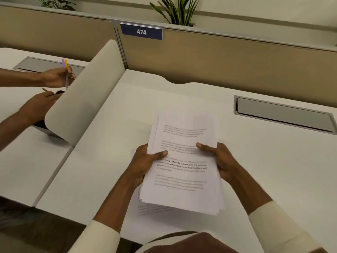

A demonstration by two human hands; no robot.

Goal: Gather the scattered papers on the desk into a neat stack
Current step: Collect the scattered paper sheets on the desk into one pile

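Papers [182,161] held above the table [273,170], near its front edge, gripped from both sides. Left hand [144,163] closed on the left edge, thumb over the top sheet; right hand [218,161] closed on the right edge, thumb likewise on top. Each grip shut firmly on the sheaf. Bottom corners fanned and uneven, and what looks like a stray printed sheet [153,209] lying on the table just below the left corner.

To square up well: probably best to loosen both grips slightly, tip the sheaf upright, tap its short edge on the table, then its long edge. Worth picking up the stray sheet before that.

Long axis running away from the body, leaning a little to the right at the near end. Print facing up, top of the text farthest away.
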